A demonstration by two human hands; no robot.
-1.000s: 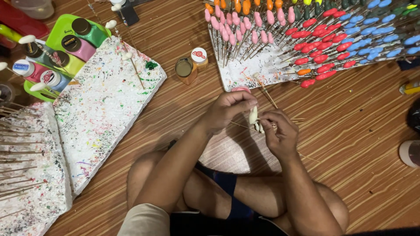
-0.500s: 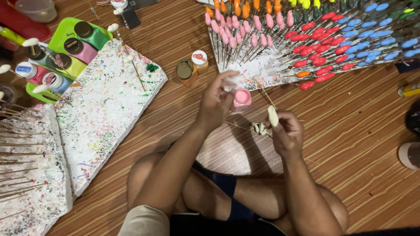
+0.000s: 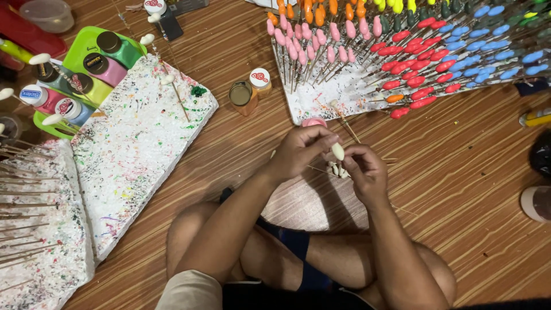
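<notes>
I sit cross-legged on a wooden floor. My left hand (image 3: 299,150) is closed around a thin wooden stick and my right hand (image 3: 361,170) pinches a small white oval bead (image 3: 338,151) at the stick's tip. The two hands meet over the floor. A few more white beads (image 3: 336,170) lie on the floor just below my fingers. A pink-capped paint pot (image 3: 313,122) peeks out behind my left hand.
A white foam board (image 3: 321,97) at the upper right holds several sticks with pink, orange, red and blue painted beads. A paint-splattered foam board (image 3: 143,143) lies at left beside a green tray (image 3: 80,46) of paint bottles. Two orange paint pots (image 3: 249,89) stand in the middle.
My left hand came back from the pink paint pot to meet my right hand. The white bead, held up alone before, now sits between both hands.
</notes>
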